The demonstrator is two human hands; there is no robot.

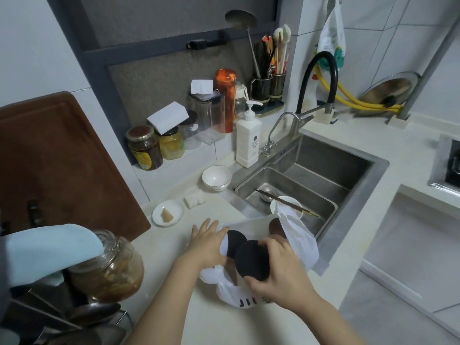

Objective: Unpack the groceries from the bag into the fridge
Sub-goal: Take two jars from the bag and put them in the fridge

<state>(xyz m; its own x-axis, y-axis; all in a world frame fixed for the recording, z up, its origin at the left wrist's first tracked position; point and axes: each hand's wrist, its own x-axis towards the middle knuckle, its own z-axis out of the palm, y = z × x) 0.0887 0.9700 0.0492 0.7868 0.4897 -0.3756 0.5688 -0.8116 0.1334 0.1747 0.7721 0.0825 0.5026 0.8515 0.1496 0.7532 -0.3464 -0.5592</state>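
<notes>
My right grip (278, 272) curls round the dark-lidded jar (252, 261) to lift it, while my left grip (207, 241), fingers straight, presses the white bag (302, 242) open and steady on the table (171, 247), lower centre of frame, beside the sink (348, 170).

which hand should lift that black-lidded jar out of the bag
Right. The right hand already curls over the nearer black-lidded jar in the white bag, while the left hand lies open on the bag's rim, steadying it.
</notes>
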